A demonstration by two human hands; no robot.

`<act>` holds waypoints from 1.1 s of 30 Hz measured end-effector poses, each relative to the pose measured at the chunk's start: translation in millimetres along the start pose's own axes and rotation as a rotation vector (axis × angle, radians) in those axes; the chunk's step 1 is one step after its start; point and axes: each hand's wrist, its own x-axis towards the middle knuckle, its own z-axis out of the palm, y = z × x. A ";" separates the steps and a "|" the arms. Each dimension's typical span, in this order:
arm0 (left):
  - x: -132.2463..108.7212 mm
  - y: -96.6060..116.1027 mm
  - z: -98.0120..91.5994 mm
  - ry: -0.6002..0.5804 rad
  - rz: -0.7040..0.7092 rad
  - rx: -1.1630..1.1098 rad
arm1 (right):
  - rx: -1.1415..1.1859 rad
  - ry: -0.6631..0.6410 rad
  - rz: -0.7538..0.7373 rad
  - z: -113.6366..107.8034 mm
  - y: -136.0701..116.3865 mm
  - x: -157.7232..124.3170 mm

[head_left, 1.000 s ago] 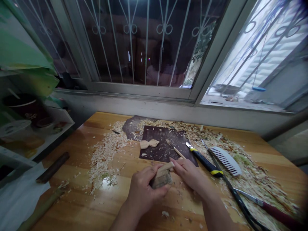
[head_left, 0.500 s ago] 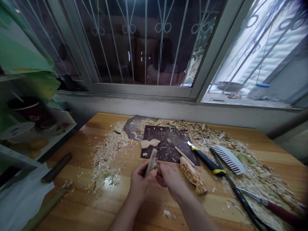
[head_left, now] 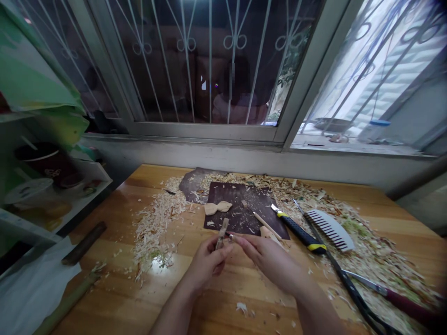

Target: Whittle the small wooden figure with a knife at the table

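Note:
My left hand (head_left: pixel 211 258) is closed around a narrow, pale, stick-like piece (head_left: pixel 223 226), which looks like wood and points up and away. Close to it, the fingertips of my right hand (head_left: pixel 263 256) pinch a small thing (head_left: pixel 229 236) with a dark end and a shiny spot; its kind is too small to tell. Beyond my hands, a flat bow-shaped wood piece (head_left: pixel 218 208) lies on the dark sheet (head_left: pixel 226 193). The carved wood block (head_left: pixel 267 232) is mostly hidden behind my right hand.
To the right lie a thin pale-handled tool (head_left: pixel 263 223), a black-and-yellow utility knife (head_left: pixel 302 232), a white comb (head_left: pixel 330 228), long black-handled tongs or shears (head_left: pixel 344 279) and a red-handled tool (head_left: pixel 394 298). Wood shavings (head_left: pixel 153 232) ring the sheet. Left, a dark stick (head_left: pixel 84 244) rests near white paper.
My right hand has turned and shifted right, away from my left hand, baring the small dark-ended thing at its fingertips. It now covers most of the carved block. The pale piece stands slightly more upright.

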 end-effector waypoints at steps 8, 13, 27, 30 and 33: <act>-8.0 14.4 -10.0 -0.182 -0.306 0.061 | -0.374 -0.071 0.073 -8.5 5.1 -11.4; -6.0 16.4 -10.8 -0.161 -0.325 0.021 | -0.433 -0.016 0.084 -1.9 4.1 -8.5; 5.6 3.3 -10.9 0.047 -0.162 -0.160 | -0.304 0.014 0.152 41.6 -15.1 8.3; 4.8 1.5 -7.9 0.085 -0.187 -0.071 | -0.266 -0.030 0.100 29.9 -5.9 5.0; 0.6 4.4 -9.5 0.001 -0.259 0.024 | -0.238 -0.085 0.054 8.1 3.7 -2.1</act>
